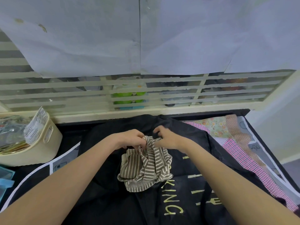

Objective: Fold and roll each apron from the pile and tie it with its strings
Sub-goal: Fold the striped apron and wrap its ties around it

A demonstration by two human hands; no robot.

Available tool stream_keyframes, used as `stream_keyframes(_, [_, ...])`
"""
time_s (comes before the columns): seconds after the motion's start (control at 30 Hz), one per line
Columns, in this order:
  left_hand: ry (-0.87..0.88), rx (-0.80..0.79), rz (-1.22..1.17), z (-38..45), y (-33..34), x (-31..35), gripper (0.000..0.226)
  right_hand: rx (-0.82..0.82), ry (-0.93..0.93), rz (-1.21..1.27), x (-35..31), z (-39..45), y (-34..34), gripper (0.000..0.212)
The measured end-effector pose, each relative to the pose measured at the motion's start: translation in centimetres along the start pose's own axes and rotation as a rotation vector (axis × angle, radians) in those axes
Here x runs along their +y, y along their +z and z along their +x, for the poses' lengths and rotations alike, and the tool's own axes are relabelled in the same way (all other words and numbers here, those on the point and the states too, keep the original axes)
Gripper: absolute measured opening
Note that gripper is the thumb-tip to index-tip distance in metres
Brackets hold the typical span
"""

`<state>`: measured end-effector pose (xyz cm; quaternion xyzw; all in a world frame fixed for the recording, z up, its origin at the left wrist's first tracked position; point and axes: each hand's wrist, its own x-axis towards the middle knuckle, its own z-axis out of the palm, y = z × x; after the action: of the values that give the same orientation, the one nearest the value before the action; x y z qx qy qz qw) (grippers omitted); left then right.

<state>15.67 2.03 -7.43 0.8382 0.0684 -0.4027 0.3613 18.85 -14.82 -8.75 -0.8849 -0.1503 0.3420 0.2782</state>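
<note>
Head view: our left hand (129, 138) pinches a strap of the striped apron (144, 166), which lies bunched on the black apron (103, 184); our right hand (165, 138) curls on the same strap. The loose bundle could spring apart if the knot slips. Left to right, a cream basket (48, 143), slatted partition (146, 93), patchwork cloth (235, 143)

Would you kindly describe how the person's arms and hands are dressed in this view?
Both forearms are bare up to the frame edge, with no sleeves visible. The left hand and right hand wear no gloves; no rings, watch or bracelets show.
</note>
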Motion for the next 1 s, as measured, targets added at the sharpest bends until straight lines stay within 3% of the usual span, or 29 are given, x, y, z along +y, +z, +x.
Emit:
stream_keyframes(0.07, [0.024, -0.014, -0.014, 0.1, 0.0, 0.2, 0.021, -0.189, -0.039, -0.128, -0.5, -0.1, 0.8, 0.064])
stream_keyframes(0.13, [0.007, 0.024, -0.071, 0.5, 0.3, 0.2, 0.029, -0.180, -0.053, -0.298, -0.3, 0.0, 1.6, 0.071])
stream_keyframes(0.23, [-0.048, 0.152, -0.176, 1.1, 0.2, -1.0, 0.036, -0.149, -0.030, -0.327, 0.9, 0.3, 1.7, 0.072])
stream_keyframes(0.3, [-0.052, 0.135, -0.219, 1.3, -0.2, -2.1, 0.032, -0.174, 0.012, -0.175, 2.2, 0.4, 1.2, 0.084])
stream_keyframes(0.37, [-0.062, 0.058, -0.117, 1.4, -0.5, -2.9, 0.036, -0.186, 0.061, 0.150, 3.1, -0.1, 0.7, 0.091])
stream_keyframes(0.4, [-0.075, 0.021, -0.018, 1.5, -0.6, -3.2, 0.047, -0.156, 0.085, 0.313, 3.5, -0.3, 0.6, 0.086])
stream_keyframes(0.47, [-0.111, -0.047, 0.119, 2.0, -0.2, -3.4, 0.073, -0.044, 0.156, 0.512, 4.0, -0.4, 0.4, 0.054])
stream_keyframes(0.53, [-0.108, -0.093, 0.324, 2.9, 0.8, -3.3, 0.088, 0.055, 0.176, 0.375, 4.4, -0.2, 0.7, 0.022])
stream_keyframes(0.63, [-0.105, -0.081, 0.580, 3.9, 2.0, -3.0, 0.087, 0.031, 0.071, -0.156, 4.0, 0.3, 1.6, 0.013])
stream_keyframes(0.8, [-0.073, -0.116, 0.550, 3.9, 2.7, -2.4, 0.087, 0.065, -0.100, -0.210, 3.2, 0.2, 2.2, 0.023])
stream_keyframes(0.9, [0.050, -0.146, 0.503, 3.1, 2.9, -2.4, 0.073, 0.074, -0.204, -0.177, 2.4, -0.8, 1.8, 0.029])
stream_keyframes(1.0, [0.176, -0.083, 0.514, 1.7, 2.2, -1.6, 0.064, 0.126, -0.239, -0.297, 1.7, -1.6, 0.8, 0.019])
